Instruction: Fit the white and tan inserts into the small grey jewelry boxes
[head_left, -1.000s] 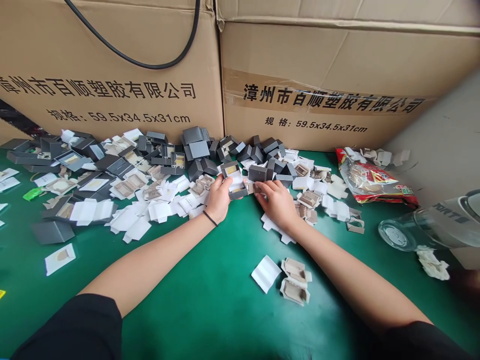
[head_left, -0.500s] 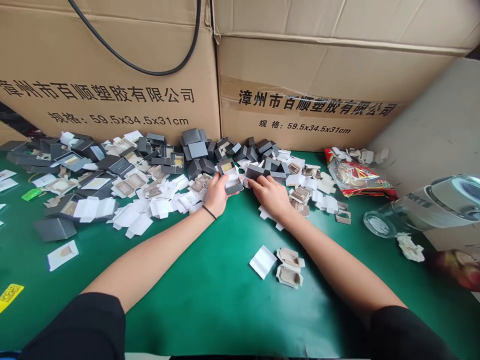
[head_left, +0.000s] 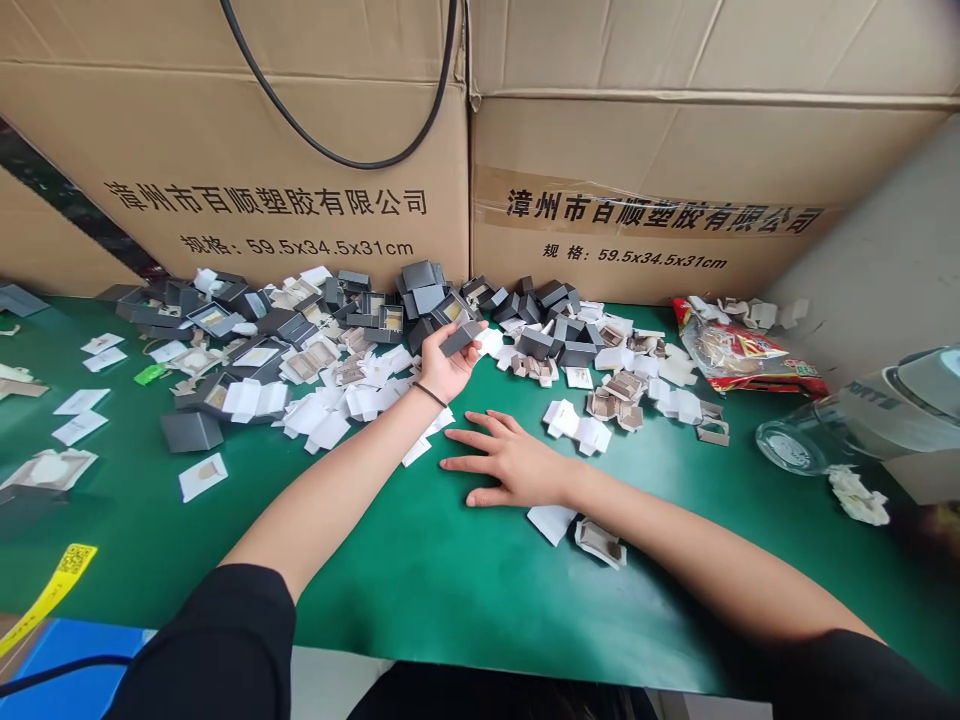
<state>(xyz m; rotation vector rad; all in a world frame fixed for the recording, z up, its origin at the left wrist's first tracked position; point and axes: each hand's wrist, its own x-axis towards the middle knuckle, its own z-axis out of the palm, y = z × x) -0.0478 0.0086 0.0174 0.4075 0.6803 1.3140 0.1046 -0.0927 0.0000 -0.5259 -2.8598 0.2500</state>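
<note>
grey box [head_left: 460,338] stays in left hand [head_left: 444,362], right hand [head_left: 510,465] dropped to mat [head_left: 420,570]

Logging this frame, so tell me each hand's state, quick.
Left hand: closed on a small grey box.
Right hand: open, flat on the green mat, holding nothing.

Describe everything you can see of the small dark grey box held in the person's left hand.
The small dark grey box is squarish and matt, looking like card or plastic. Only plain grey faces show; whether it is open or shut cannot be told. It is tilted, lifted above the green table mat, pinched between fingers and thumb of the left hand, at the near edge of the pile of similar grey boxes.
</note>
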